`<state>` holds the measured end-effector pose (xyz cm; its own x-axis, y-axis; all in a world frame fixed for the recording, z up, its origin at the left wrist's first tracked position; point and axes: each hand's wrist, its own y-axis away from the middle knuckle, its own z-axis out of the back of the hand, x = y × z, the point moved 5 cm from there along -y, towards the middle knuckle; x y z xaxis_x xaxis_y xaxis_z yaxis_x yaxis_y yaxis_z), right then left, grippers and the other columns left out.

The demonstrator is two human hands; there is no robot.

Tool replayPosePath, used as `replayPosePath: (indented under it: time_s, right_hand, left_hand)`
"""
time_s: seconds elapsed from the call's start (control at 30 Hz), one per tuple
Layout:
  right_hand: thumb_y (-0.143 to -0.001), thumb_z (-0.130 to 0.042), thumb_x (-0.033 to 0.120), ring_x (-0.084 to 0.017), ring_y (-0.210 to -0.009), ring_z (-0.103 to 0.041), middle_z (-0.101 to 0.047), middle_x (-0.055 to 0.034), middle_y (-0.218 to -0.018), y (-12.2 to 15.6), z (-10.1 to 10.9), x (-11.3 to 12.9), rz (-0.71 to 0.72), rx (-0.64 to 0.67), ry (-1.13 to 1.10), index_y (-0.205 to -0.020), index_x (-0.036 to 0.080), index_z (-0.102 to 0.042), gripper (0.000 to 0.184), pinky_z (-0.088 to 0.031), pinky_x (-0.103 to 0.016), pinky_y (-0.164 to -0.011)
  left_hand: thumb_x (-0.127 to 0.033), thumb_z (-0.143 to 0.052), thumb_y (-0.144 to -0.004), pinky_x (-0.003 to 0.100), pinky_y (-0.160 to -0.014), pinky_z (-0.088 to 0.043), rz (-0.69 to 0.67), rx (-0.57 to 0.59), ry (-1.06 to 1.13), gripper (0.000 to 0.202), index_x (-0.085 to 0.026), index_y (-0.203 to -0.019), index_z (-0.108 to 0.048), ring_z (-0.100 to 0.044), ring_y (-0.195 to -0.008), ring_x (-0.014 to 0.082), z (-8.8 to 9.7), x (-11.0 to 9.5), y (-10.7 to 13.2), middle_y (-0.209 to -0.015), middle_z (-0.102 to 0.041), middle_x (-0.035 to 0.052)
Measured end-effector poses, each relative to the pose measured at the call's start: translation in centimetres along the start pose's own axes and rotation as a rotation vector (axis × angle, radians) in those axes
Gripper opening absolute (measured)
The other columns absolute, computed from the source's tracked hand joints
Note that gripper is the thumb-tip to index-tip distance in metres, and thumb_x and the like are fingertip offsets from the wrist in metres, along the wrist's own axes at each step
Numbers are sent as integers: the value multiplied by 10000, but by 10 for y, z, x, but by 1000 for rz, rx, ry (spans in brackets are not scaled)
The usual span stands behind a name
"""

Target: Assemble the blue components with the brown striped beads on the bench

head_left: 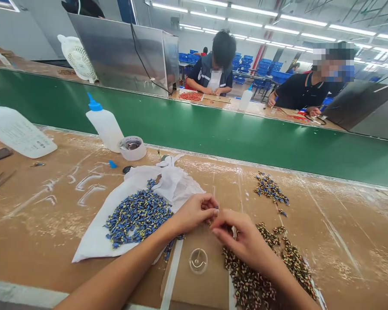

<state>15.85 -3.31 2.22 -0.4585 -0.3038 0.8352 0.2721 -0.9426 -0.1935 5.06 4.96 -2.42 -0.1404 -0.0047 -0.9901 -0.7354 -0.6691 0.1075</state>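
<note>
My left hand [195,212] is closed in a pinch, with a tiny dark-blue bit just showing at its fingertips. Facing it, my right hand [241,234] has its fingers curled and drawn together; whatever lies in them is too small to make out. The fingertips of both hands nearly meet. Left of them, many small blue-and-yellow pieces [139,217] are heaped on a white plastic bag [93,245]. Below my right hand spreads a pile of small dark pieces with yellow and red parts [250,280]. A small clear round dish [198,261] holding a thin stick sits below the hands on cardboard.
A smaller group of blue-and-yellow pieces [271,188] lies further right. White squeeze bottles [105,127] and a roll of tape [132,148] stand at back left. Beyond the green belt [194,127], two people [215,71] work near a metal box [123,51] and a fan [77,58].
</note>
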Motion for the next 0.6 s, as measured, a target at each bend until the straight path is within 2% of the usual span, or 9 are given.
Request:
replayPosePath:
  time_s: [0.07, 0.13, 0.2, 0.27, 0.33, 0.4, 0.6]
  right_hand:
    - [-908, -529, 282, -144, -649, -541, -623, -10, -730, -1, 28, -19, -110, -128, 70, -844, 198, -636, 150, -413, -267, -599]
    - [-894, -534, 301, -144, -622, -526, -617, -10, -705, 5, 58, -40, -246, -183, 170, -842, 191, -632, 156, -391, -261, -568]
    - [-870, -545, 292, -148, -614, -518, -602, -3, -672, 17, 86, -58, -372, -149, 266, -805, 193, -627, 144, -381, -264, -564]
    - [-850, -546, 270, -152, -619, -527, -604, -3, -668, 31, 104, -72, -481, -73, 287, -777, 194, -623, 131, -381, -267, -568]
    - [-817, -560, 229, -156, -634, -548, -624, -8, -685, 41, 110, -80, -545, -3, 246, -764, 191, -629, 95, -390, -266, -574]
    - [-767, -578, 162, -153, -630, -558, -630, -6, -676, 46, 107, -85, -561, 41, 185, -755, 188, -642, 70, -394, -259, -570]
    - [-665, -590, 56, -121, -536, -496, -575, 24, -569, 40, 90, -97, -568, 47, 143, -689, 177, -661, 142, -330, -228, -505]
  left_hand:
    - [-300, -627, -793, 237, -587, -450, 28, 14, 27, 170, -148, -863, -598, -547, -598, 102, -1, 2, 0, -699, -606, -6]
    - [-324, -636, -790, 236, -583, -455, 44, 20, 43, 197, -149, -866, -588, -541, -586, 95, -1, 3, -1, -700, -599, -11]
    - [-336, -643, -784, 236, -583, -455, 48, 20, 43, 209, -151, -861, -585, -541, -588, 93, -1, 4, -1, -709, -600, -10]
    - [-342, -643, -782, 237, -579, -454, 55, 18, 44, 210, -152, -848, -581, -539, -589, 93, 0, 4, -2, -717, -605, -8]
    - [-340, -644, -777, 238, -577, -457, 61, 15, 46, 209, -154, -843, -575, -538, -591, 94, 0, 4, -2, -727, -610, -7]
    - [-334, -643, -776, 236, -576, -459, 63, 16, 48, 205, -156, -846, -569, -536, -591, 93, 0, 5, -2, -732, -612, -7]
    - [-311, -641, -778, 231, -559, -458, 49, 16, 61, 189, -151, -846, -565, -537, -597, 97, 1, 6, -3, -736, -614, -2]
